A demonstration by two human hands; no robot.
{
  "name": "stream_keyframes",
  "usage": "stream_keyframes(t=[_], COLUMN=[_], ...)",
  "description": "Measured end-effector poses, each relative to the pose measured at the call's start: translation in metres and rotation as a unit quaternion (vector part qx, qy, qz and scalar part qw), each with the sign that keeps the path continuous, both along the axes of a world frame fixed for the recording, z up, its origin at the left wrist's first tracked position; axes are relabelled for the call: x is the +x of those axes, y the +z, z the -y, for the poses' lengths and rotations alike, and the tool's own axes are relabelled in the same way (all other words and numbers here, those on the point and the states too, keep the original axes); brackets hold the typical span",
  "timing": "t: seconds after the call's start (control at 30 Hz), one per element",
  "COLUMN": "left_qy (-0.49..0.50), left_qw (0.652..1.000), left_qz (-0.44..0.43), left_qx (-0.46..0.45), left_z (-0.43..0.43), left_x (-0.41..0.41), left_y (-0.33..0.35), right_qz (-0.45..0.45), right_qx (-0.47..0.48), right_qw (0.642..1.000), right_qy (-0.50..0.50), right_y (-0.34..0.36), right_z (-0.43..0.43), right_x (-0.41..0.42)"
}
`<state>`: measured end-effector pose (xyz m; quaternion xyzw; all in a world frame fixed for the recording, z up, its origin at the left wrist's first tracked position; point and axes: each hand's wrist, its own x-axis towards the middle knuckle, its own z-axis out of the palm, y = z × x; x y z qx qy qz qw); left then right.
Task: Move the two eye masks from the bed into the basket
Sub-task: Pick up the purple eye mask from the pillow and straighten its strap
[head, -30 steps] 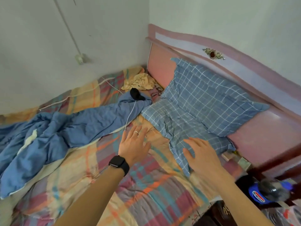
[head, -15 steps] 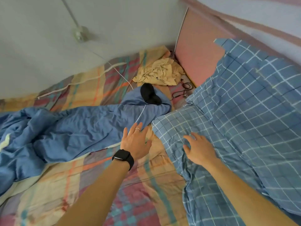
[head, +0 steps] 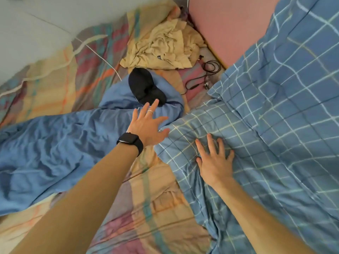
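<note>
A crumpled blue blanket [head: 60,143] sprawls over the left part of the bed [head: 157,195], which wears a plaid sheet of orange, pink and teal. Riding on the blanket's far fold is a black eye mask [head: 145,88], the one mask I can see. The left hand [head: 148,125], with a dark watch [head: 130,142] at the wrist and a ring on one finger, stretches toward it, grip spread wide and empty, fingertips right at the mask's near edge; I cannot tell if they touch. Beyond the mask lies a rumpled yellow cloth [head: 165,48]; right of the mask, a thin black cable [head: 203,76] curls on the sheet. Further right, the right hand [head: 214,162] presses flat, fingers splayed, on a blue checked pillow [head: 275,125]. No writing is readable anywhere.
</note>
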<state>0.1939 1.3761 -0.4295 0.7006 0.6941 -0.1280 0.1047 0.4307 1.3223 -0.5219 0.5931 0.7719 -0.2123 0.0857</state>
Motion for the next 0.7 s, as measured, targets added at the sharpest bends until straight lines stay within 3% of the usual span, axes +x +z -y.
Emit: stream_keyframes(t=[0.1, 0.23, 0.33, 0.47, 0.6, 0.67, 0.7], left_qy=[0.034, 0.074, 0.041, 0.038, 0.044, 0.064, 0.080], left_qw=[0.999, 0.995, 0.999, 0.973, 0.962, 0.955, 0.950], left_qz=[0.016, 0.010, 0.019, 0.137, 0.185, 0.224, 0.247], left_qx=[0.003, -0.068, 0.023, 0.183, 0.195, 0.185, 0.172], left_z=[-0.035, -0.054, -0.044, -0.003, 0.068, 0.109, 0.122], left_x=[0.001, -0.005, -0.001, 0.010, 0.018, 0.021, 0.023], left_y=[-0.011, -0.024, -0.016, 0.037, 0.098, 0.128, 0.135], right_qz=[-0.004, -0.007, 0.000, 0.012, 0.022, -0.044, -0.141], right_qx=[0.015, 0.018, 0.004, -0.038, -0.157, -0.161, -0.141], right_qw=[1.000, 1.000, 1.000, 0.999, 0.987, 0.986, 0.978], right_qy=[0.000, 0.004, 0.003, 0.000, -0.005, -0.022, -0.061], right_y=[-0.009, -0.013, -0.010, 0.008, 0.060, 0.106, 0.123], right_z=[0.001, 0.000, -0.003, -0.008, -0.029, -0.020, -0.013], right_x=[-0.001, 0.001, 0.000, -0.004, -0.002, -0.002, -0.002])
